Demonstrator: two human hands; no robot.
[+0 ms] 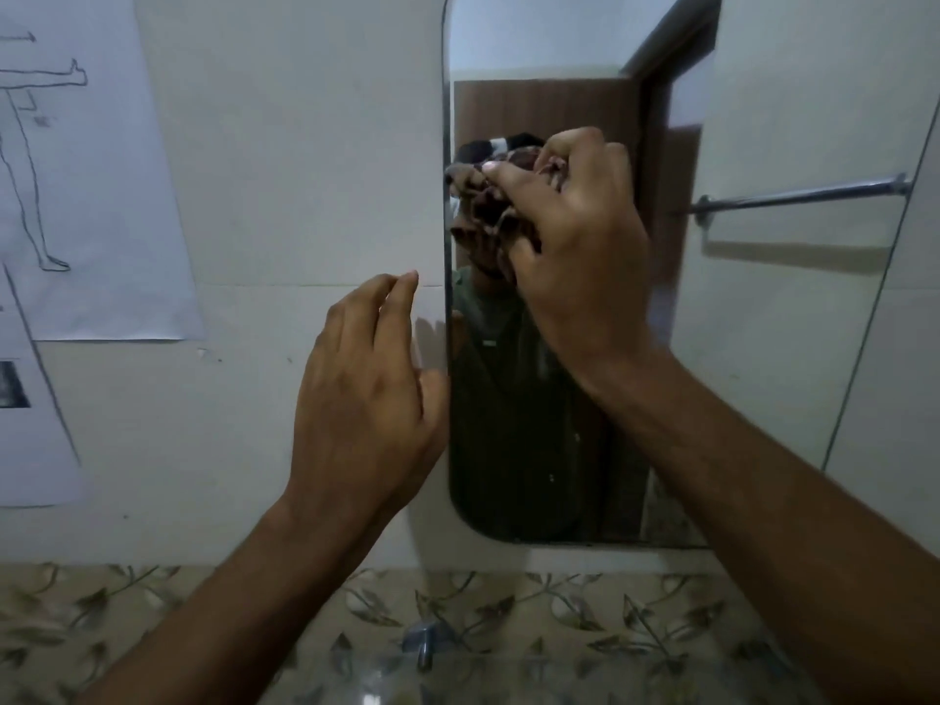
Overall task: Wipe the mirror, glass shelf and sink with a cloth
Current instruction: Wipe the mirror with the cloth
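Note:
A tall wall mirror with rounded corners hangs in front of me. My right hand is pressed against its upper middle, bunched around a dark patterned cloth that shows between the fingers and the glass. My left hand floats beside the mirror's left edge, fingers loosely apart, holding nothing. The glass shelf shows faintly along the bottom, below the mirror. The sink is out of view.
Paper sheets with line drawings are stuck to the white wall on the left. A chrome towel rail juts from the wall on the right. Leaf-patterned tiles run under the mirror, with a small metal fitting at the shelf.

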